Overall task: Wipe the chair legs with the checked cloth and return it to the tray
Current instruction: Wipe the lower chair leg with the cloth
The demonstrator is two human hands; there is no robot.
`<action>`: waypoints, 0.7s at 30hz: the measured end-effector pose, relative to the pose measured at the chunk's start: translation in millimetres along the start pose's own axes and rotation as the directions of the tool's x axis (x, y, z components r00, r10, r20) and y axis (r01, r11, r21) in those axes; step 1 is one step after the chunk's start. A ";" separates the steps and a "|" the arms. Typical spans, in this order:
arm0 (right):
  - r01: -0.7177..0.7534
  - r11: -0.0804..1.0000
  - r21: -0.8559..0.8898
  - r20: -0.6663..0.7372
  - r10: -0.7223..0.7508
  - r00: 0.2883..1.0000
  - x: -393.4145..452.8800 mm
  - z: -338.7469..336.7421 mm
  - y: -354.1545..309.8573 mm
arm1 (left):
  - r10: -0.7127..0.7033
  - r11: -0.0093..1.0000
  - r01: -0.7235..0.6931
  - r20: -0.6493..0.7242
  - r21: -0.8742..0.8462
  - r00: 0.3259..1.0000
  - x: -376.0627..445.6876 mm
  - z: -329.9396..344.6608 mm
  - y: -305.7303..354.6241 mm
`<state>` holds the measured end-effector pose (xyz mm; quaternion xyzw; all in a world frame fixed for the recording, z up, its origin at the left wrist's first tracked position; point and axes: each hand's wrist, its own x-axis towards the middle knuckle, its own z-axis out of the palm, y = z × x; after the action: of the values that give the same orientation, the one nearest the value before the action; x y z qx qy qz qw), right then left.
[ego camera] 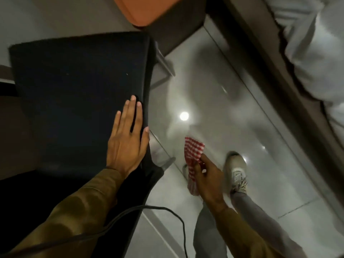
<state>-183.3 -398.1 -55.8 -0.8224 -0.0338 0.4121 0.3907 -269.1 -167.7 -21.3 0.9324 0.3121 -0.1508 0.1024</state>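
A black chair [78, 86] fills the left of the view, seen from above. My left hand [126, 138] lies flat on the seat's right edge, fingers spread, holding nothing. A metal chair leg [163, 161] shows just below the seat's right edge, and another leg [163, 66] stands farther back. My right hand [206, 175] is shut on the red-and-white checked cloth [192, 155], which hangs bunched just right of the near leg, above the floor. Whether the cloth touches the leg I cannot tell. No tray is in view.
Glossy grey floor tiles [232, 118] stretch to the right of the chair. My shoe [236, 170] stands beside the cloth. A dark cable [149, 209] crosses the lower middle. An orange seat [147, 8] is at the top; a bed frame with white bedding [316, 53] runs along the right.
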 end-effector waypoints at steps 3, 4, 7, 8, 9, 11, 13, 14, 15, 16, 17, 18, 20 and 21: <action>-0.074 0.997 0.021 -0.015 0.075 0.997 -9.5 19.2 27.5 | 0.051 0.998 -0.048 -0.067 0.041 0.996 3.6 14.6 -1.5; -0.102 0.994 0.028 -0.015 0.102 0.995 -11.5 25.5 35.5 | 0.063 0.997 -0.058 -0.088 0.053 0.994 5.4 18.9 -2.9; -0.151 0.986 0.071 -0.009 0.152 0.988 -15.7 37.5 49.9 | 0.098 0.993 -0.088 -0.146 0.076 0.984 9.2 31.1 -7.4; -0.148 0.986 0.078 -0.007 0.149 0.989 -14.7 40.8 52.3 | 0.115 0.991 -0.103 -0.156 0.084 0.981 9.4 35.0 -8.8; -0.143 0.986 0.082 -0.011 0.144 0.990 -13.4 44.1 56.0 | 0.129 0.990 -0.116 -0.164 0.086 0.978 9.3 40.1 -9.3; -0.134 0.987 0.091 -0.034 0.138 0.990 -11.3 48.9 64.8 | 0.135 0.990 -0.124 -0.187 0.069 0.973 10.6 49.3 -9.4; -0.131 0.986 0.100 -0.054 0.137 0.989 -11.0 52.8 71.4 | 0.132 0.991 -0.123 -0.212 0.054 0.968 13.0 55.6 -10.9; -0.141 0.984 0.112 -0.057 0.148 0.987 -11.2 54.4 75.2 | 0.137 0.990 -0.129 -0.223 0.050 0.965 14.1 58.6 -11.5; -0.152 0.981 0.124 -0.059 0.160 0.985 -11.8 55.1 79.8 | 0.143 0.990 -0.135 -0.233 0.047 0.962 15.2 60.8 -11.9; -0.161 0.978 0.132 -0.067 0.171 0.983 -12.4 55.4 84.6 | 0.148 0.989 -0.141 -0.241 0.044 0.959 15.5 62.1 -12.4; -0.169 0.975 0.142 -0.082 0.182 0.980 -13.6 55.6 89.8 | 0.152 0.988 -0.146 -0.251 0.041 0.956 15.6 63.1 -13.1; -0.180 0.971 0.155 -0.096 0.196 0.976 -14.4 55.1 94.4 | 0.156 0.988 -0.152 -0.264 0.034 0.952 15.0 62.9 -13.2; -0.220 0.958 0.186 -0.117 0.244 0.963 -15.3 54.6 105.8 | 0.169 0.985 -0.172 -0.276 0.016 0.946 14.0 63.7 -12.7; -0.237 0.954 0.184 -0.125 0.262 0.957 -15.1 54.0 111.9 | 0.173 0.984 -0.177 -0.277 0.010 0.945 13.6 63.4 -11.5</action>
<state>-261.1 -448.1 -140.2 -0.8128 0.1342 0.3972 0.4044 -279.6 -169.2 -86.3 0.9676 0.2403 -0.0069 0.0776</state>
